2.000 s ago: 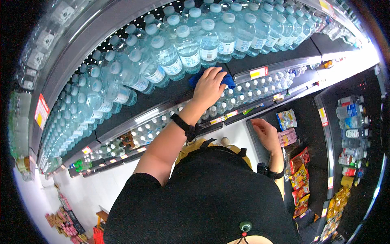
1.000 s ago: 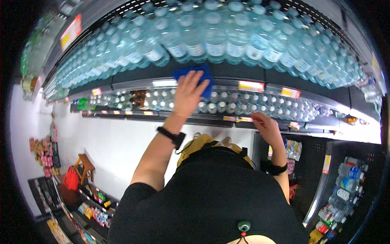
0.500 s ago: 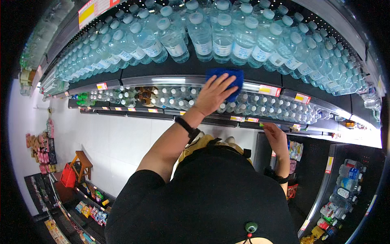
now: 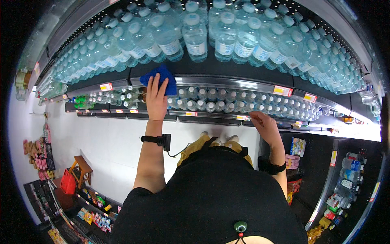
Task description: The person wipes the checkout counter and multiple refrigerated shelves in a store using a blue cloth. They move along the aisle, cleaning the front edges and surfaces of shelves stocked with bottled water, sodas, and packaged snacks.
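Observation:
My left hand (image 4: 156,99) lies with outstretched fingers over a blue cloth (image 4: 167,83), holding it against the front edge of the upper shelf (image 4: 227,83). Part of the cloth reaches onto the dark shelf top. Behind it stand rows of large clear water bottles (image 4: 195,38) with pale caps and white labels. My right hand (image 4: 266,125) hovers by the lower shelf's front edge, close to a price tag (image 4: 243,117). Its fingers are loosely curled, and I see nothing in them.
Below runs a lower shelf of small white-capped bottles (image 4: 210,106). A wooden stool (image 4: 84,166) and a red basket (image 4: 68,181) are at the left, near snack shelves (image 4: 97,219). At the right, a dark shelf holds assorted bottles (image 4: 347,184).
My left hand has slid the blue cloth leftward along the shelf edge. My right hand has shifted slightly left and up, and the view has moved a little.

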A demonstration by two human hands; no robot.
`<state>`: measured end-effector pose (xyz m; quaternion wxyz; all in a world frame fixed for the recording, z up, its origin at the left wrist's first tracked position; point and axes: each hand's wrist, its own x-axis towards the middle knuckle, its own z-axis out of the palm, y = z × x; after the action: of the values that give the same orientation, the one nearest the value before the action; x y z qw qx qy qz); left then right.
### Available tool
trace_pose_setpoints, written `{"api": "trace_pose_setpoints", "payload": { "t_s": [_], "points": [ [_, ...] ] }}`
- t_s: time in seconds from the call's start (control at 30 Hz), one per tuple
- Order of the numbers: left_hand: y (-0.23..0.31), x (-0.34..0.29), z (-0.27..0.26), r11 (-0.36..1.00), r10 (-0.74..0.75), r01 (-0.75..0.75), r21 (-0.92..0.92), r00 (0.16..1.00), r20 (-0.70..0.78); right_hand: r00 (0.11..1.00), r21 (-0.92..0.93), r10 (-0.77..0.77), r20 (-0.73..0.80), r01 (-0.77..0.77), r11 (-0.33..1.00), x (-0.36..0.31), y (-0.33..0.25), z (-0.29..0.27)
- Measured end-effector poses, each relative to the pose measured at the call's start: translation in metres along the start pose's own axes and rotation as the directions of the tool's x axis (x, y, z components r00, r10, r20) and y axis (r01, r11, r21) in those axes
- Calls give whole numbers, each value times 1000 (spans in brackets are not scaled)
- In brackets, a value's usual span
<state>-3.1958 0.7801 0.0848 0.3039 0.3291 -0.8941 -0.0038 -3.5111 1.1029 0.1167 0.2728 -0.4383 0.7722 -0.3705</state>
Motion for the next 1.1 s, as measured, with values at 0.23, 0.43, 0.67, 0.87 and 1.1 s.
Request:
{"api": "trace_pose_setpoints", "payload": {
  "t_s": [0.23,0.43,0.67,0.87,1.1],
  "points": [
    [-40,-13,-8,969,-232,223,-104,969,-86,996,-42,36,82,-32,999,5,-24,34],
    [-29,-23,-9,460,-668,512,-726,738,96,988,-52,77,136,-71,996,3,-41,39],
    [33,-16,-34,-561,-484,304,-770,635,603,996,53,-60,73,56,997,14,-35,29],
    [107,15,-28,-668,-156,499,-552,631,760,975,246,-191,115,158,956,28,-51,2],
    [200,31,15,-47,273,769,-637,623,733,946,334,-260,192,186,924,32,-30,-22]
  ]
}}
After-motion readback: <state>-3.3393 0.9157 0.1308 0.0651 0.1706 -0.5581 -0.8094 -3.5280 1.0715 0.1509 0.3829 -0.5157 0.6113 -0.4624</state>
